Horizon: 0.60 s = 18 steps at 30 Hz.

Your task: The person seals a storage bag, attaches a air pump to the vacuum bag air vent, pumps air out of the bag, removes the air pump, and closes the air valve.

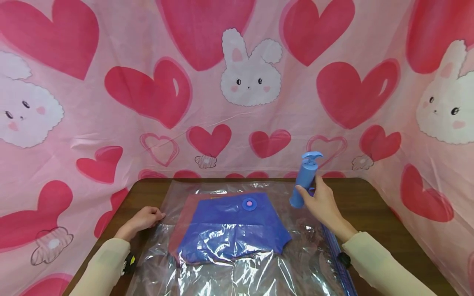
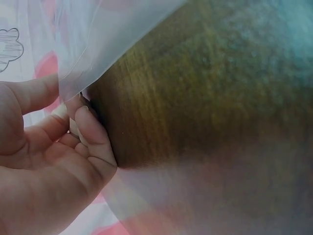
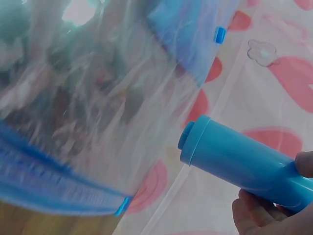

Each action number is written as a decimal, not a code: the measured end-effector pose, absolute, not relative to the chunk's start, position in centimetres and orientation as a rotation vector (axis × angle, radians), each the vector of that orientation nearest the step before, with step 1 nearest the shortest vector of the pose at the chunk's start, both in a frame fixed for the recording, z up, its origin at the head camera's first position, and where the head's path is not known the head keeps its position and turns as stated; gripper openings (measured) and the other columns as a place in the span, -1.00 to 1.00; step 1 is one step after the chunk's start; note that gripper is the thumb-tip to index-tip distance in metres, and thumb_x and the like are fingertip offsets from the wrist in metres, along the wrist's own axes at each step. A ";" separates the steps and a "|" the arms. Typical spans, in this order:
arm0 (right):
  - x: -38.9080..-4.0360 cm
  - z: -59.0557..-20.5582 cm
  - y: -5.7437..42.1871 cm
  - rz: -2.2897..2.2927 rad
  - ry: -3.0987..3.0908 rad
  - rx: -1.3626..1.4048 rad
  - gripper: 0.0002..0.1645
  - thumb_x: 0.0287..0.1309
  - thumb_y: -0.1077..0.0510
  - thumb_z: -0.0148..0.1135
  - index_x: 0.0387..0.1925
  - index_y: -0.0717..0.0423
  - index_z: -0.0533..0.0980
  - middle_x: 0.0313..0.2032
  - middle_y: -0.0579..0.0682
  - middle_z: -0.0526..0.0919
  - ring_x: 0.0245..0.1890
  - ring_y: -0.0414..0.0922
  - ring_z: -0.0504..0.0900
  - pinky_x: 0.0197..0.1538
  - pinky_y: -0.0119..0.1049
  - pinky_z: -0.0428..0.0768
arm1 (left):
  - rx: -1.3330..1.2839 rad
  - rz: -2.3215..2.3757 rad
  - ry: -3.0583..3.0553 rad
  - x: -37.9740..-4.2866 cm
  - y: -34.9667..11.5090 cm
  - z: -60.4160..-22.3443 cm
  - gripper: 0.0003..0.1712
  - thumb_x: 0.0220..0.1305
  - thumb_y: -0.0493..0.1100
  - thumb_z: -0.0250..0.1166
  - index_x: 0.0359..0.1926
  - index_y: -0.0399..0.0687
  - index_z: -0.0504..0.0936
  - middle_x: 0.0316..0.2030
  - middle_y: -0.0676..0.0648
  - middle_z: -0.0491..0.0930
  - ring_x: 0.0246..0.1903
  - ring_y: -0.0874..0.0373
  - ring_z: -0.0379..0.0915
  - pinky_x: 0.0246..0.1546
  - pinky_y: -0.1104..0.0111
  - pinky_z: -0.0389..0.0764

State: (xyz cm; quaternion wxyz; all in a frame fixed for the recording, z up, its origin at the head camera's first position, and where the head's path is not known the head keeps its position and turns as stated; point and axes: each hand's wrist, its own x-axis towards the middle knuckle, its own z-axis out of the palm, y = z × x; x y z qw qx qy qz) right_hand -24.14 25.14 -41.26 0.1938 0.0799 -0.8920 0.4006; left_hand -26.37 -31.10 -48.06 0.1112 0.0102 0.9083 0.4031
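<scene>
A clear plastic vacuum storage bag [image 1: 237, 275] lies across the table with folded blue cloth [image 1: 229, 218] and red cloth [image 1: 182, 230] inside. Its round blue valve [image 1: 249, 204], pink at the centre, sits over the blue cloth. At the bag's left edge, my left hand [image 1: 143, 218] pinches the plastic film [image 2: 93, 63] between thumb and fingers. My right hand [image 1: 320, 201] grips a blue hand pump [image 1: 305, 179] by its barrel, raised over the bag's far right part. The pump's T-shaped handle [image 1: 312, 155] points up; its round end [image 3: 193, 139] shows in the right wrist view.
Blue zip strips [image 1: 338, 263] run along the bag's right side, with a small blue slider [image 3: 123, 205] at one end. Under the bag is a dark wooden table [image 1: 377, 222]. A pink curtain [image 1: 207, 107] printed with hearts and rabbits encloses its back and sides.
</scene>
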 end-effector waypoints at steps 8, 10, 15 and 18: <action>-24.6 -41.8 23.9 1.151 -2.518 0.248 -0.30 0.44 0.10 0.35 0.37 0.39 0.28 0.14 0.44 0.60 0.08 0.35 0.66 0.10 0.32 0.59 | 0.025 1.196 2.671 -26.3 -31.1 -48.1 -0.67 0.52 -0.21 0.22 -0.45 -0.24 0.55 -0.58 -0.04 0.40 -0.50 0.07 0.36 -0.37 0.24 0.41; -24.6 -41.9 23.7 1.157 -2.515 0.258 -0.29 0.43 0.11 0.36 0.38 0.39 0.27 0.15 0.45 0.59 0.08 0.36 0.66 0.11 0.32 0.58 | 0.018 1.203 2.670 -26.3 -31.0 -48.1 -0.68 0.52 -0.21 0.22 -0.44 -0.24 0.55 -0.58 -0.04 0.40 -0.50 0.07 0.36 -0.37 0.24 0.42; -24.7 -42.1 23.4 1.166 -2.520 0.270 -0.26 0.42 0.11 0.37 0.40 0.39 0.26 0.16 0.45 0.58 0.07 0.35 0.67 0.11 0.32 0.58 | -0.003 1.220 2.676 -26.3 -30.9 -48.0 -0.70 0.52 -0.23 0.22 -0.42 -0.26 0.56 -0.57 -0.04 0.41 -0.50 0.07 0.37 -0.38 0.25 0.43; -24.8 -42.2 23.3 1.166 -2.513 0.277 -0.27 0.42 0.12 0.38 0.39 0.38 0.26 0.15 0.44 0.59 0.06 0.34 0.68 0.10 0.32 0.58 | -0.027 1.231 2.675 -26.4 -30.8 -48.0 -0.73 0.51 -0.24 0.21 -0.38 -0.28 0.59 -0.54 -0.05 0.43 -0.49 0.07 0.38 -0.38 0.25 0.46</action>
